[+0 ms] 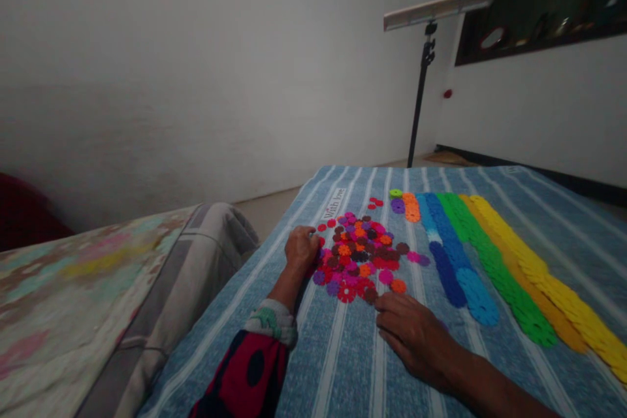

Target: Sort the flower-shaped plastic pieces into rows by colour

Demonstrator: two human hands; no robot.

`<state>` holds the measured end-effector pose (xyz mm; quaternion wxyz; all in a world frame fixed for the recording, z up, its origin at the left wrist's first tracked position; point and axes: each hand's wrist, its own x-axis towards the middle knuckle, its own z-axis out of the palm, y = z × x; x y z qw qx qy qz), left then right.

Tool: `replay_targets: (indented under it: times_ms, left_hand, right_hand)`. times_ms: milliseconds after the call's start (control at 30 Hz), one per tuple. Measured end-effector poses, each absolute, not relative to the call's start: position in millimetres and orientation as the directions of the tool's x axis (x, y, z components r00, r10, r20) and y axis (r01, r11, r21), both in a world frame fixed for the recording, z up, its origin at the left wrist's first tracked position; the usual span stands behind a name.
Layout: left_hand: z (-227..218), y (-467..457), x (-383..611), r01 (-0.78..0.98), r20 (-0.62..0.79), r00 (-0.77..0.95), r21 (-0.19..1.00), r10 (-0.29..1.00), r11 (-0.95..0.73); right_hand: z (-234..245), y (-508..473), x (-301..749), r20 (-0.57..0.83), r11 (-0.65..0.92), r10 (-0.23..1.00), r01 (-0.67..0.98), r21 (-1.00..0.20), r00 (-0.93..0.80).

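Right hand [416,333], in the head view, lies palm down with its fingers bunched and only slightly parted. A brown disc [371,295] sits at its fingertips; whether it is pinched or merely touched, I cannot tell. Left hand [301,248] is curled against the far side, at the nine o'clock edge of the heap [360,255] of flower-shaped discs. Its fingertips are partly hidden, so its hold on anything is unclear.

What counts most is that the heap lies between the two hands: at three o'clock from the left, at eleven o'clock from the right. It spreads loosely, with no clear long axis. An orange disc [398,286] lies just beyond the right hand, near twelve o'clock.

From the right hand, the overlapping green row [504,274] lies at two o'clock, with the yellow row [539,261] past it. Their long axes run from eleven to five o'clock across the striped cloth [337,366]. Of the two hands, the right is much nearer these rows.
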<state>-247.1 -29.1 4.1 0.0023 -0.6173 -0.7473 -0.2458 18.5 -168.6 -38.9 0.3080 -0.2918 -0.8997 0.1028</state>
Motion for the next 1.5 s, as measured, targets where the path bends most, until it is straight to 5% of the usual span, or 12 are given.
replay_targets:
  times_ms: [300,433,567,733,967,1200,1500]
  left_hand:
    - [12.4,-45.1,-205.3,0.751,0.199,0.431,0.462,0.880,-0.472]
    - [18.0,-57.6,-186.3,0.736,0.121,0.573,0.361,0.811,-0.573]
    - [23.8,-65.1,-176.9,0.778,0.052,0.581,0.256,0.812,-0.574]
    - [21.2,-63.4,-175.3,0.802,0.021,0.532,0.309,0.846,-0.511]
    - [13.9,-61.9,-177.0,0.688,0.033,0.488,0.601,0.872,-0.408]
    - [13.4,-69.5,-147.8,0.411,-0.024,0.574,0.873,0.819,-0.263]
    - [12.2,-64.1,-118.5,0.546,-0.035,0.692,0.679,0.721,-0.491]
  right_hand:
    - [-37.3,-168.4,17.8,0.515,0.813,0.582,0.477,-0.335,-0.629]
    - [-36.4,-168.1,18.3,0.520,0.818,0.574,0.473,-0.328,-0.633]
    - [-35.8,-168.3,18.7,0.518,0.814,0.580,0.475,-0.335,-0.628]
    - [-36.6,-167.8,17.9,0.497,0.806,0.591,0.483,-0.342,-0.635]
    - [-39.2,-165.8,17.5,0.511,0.816,0.576,0.493,-0.303,-0.638]
    - [-42.3,-169.6,11.5,0.555,0.840,0.496,0.531,-0.112,-0.668]
    - [-38.3,-167.2,18.2,0.600,0.833,0.478,0.549,-0.076,-0.641]
